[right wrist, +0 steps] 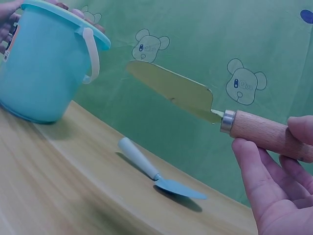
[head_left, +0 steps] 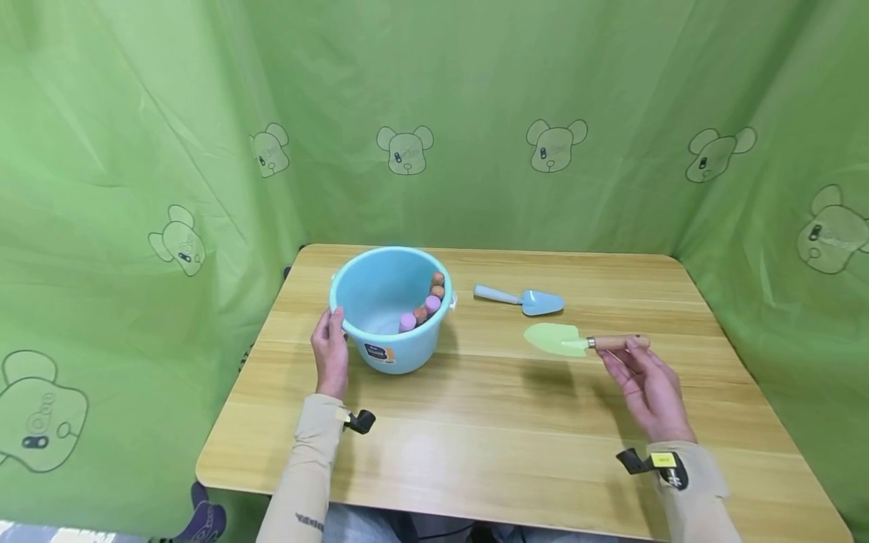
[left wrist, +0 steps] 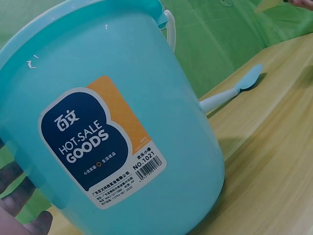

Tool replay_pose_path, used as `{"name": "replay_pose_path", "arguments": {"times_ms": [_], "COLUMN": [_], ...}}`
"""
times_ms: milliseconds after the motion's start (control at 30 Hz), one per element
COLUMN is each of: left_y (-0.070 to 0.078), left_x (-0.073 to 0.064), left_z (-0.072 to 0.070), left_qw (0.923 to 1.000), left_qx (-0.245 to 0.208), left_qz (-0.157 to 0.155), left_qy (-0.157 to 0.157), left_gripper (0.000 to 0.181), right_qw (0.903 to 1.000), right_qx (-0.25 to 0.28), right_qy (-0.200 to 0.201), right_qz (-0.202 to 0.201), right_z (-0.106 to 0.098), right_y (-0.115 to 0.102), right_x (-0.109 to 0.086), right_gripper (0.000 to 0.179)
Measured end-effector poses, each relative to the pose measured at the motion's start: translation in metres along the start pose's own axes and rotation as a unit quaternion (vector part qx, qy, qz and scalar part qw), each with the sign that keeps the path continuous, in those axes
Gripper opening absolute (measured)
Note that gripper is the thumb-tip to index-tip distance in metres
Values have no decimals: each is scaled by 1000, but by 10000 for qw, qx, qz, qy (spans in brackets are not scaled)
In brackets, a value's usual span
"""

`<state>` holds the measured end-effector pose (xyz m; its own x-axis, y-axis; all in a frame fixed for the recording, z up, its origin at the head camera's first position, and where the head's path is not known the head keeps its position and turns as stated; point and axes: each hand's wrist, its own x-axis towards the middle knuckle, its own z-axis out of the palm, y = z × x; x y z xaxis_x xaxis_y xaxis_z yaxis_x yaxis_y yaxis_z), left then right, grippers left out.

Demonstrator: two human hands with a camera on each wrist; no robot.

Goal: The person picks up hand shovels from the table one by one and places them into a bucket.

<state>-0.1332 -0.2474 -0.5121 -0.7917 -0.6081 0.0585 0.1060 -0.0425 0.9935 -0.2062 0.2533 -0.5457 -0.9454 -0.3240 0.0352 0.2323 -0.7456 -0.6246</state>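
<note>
A light blue bucket (head_left: 400,351) stands at the left of the wooden table, its printed label facing the front. My left hand (head_left: 330,351) holds it at the left rim, with the fingers along the outer wall. In my right hand (head_left: 648,388), the thumb and fingers pinch the wooden handle of a garden trowel (head_left: 557,339) with a pale green blade. That trowel is held level above the table, blade pointing left. Behind it a small blue trowel (head_left: 541,302) lies flat on the wood. Several brown and lilac round-ended pieces (head_left: 432,303) show inside the bucket along its right wall.
The wooden table (head_left: 421,452) has rounded corners. Green curtains (head_left: 475,196) with bear-head prints hang behind it and at both sides. A white handle (right wrist: 91,56) hangs against the bucket's outer right side.
</note>
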Motion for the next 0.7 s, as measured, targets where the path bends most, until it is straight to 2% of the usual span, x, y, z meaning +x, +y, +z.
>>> {"name": "replay_pose_path", "arguments": {"times_ms": [700], "left_y": [0], "left_x": [0], "left_z": [0], "left_qw": [10000], "left_qx": [-95], "left_qz": [24], "left_qy": [4], "left_gripper": [53], "right_qw": [9996], "right_qx": [181], "right_qy": [24], "right_qz": [-206], "right_z": [19], "right_y": [-8], "right_x": [5], "right_gripper": [25]}}
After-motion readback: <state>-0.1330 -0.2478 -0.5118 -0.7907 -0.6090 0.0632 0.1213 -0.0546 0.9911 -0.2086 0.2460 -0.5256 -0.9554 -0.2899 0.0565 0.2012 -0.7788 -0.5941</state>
